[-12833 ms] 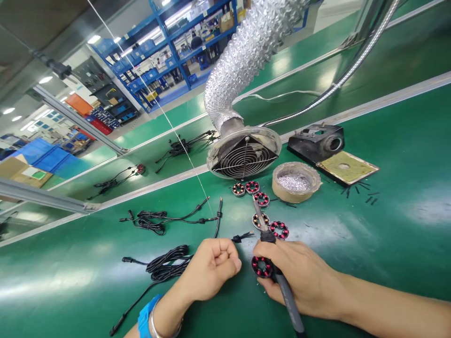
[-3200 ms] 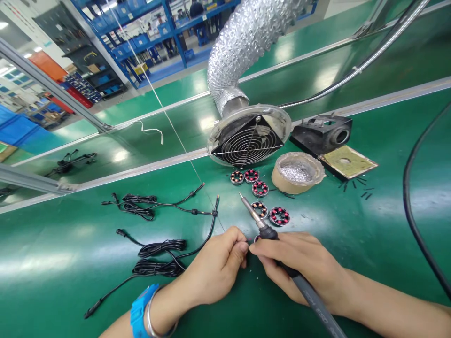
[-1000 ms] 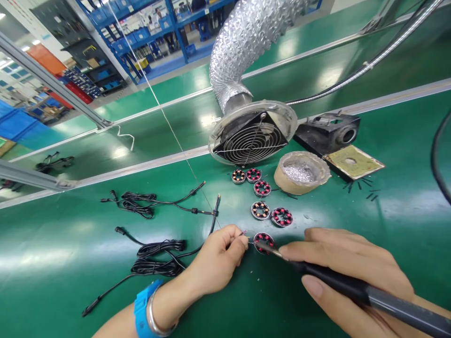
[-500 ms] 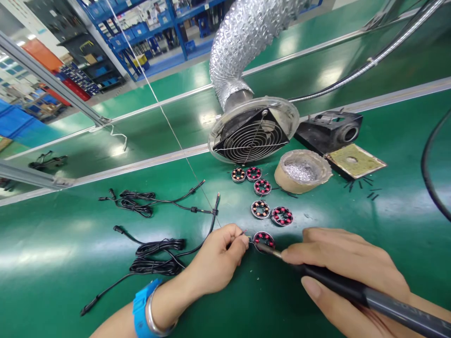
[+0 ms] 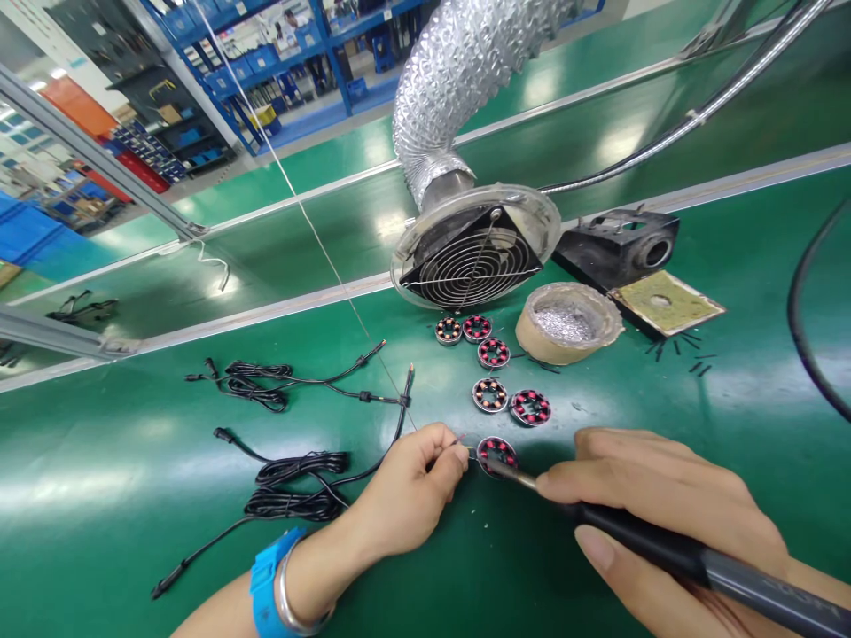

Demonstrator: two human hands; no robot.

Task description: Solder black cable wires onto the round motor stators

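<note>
My left hand [image 5: 407, 492] is closed in a pinch on the bare end of a thin black cable [image 5: 300, 483], held against a small round coil ring with red windings [image 5: 496, 453] on the green bench. A blue band and a metal bangle sit on that wrist. My right hand [image 5: 665, 518] grips a dark soldering iron [image 5: 671, 558] like a pen. Its metal tip touches the near edge of the same ring. Several more coil rings [image 5: 492, 394] lie just beyond.
A fume-extraction fan [image 5: 473, 257] on a silver flexible duct stands behind the rings. To its right are a tape roll holding solder scraps [image 5: 566, 322], a black iron stand [image 5: 618, 248] and a yellow sponge [image 5: 668, 303]. Coiled black cables [image 5: 253, 383] lie left. A thick black cord [image 5: 808, 341] curves at the right edge.
Since half a second ago both hands and the iron tip have stayed at the ring. Three seconds ago the iron pointed up and away; it has since been lowered onto the ring.
</note>
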